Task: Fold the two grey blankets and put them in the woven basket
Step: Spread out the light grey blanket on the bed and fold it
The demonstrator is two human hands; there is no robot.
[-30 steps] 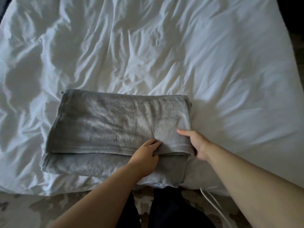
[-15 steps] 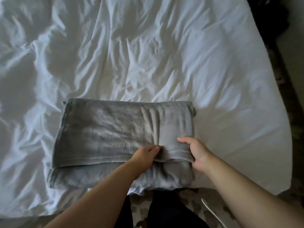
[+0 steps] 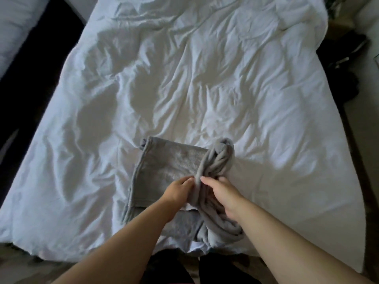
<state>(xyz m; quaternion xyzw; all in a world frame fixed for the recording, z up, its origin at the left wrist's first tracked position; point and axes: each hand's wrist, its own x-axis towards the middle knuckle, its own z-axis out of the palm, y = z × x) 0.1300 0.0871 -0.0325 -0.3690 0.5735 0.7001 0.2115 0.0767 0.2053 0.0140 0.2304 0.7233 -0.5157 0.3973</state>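
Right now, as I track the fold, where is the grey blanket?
Head view: the blanket lies low centre on the bed, near its front edge, left hand and right hand at its bunched right side.
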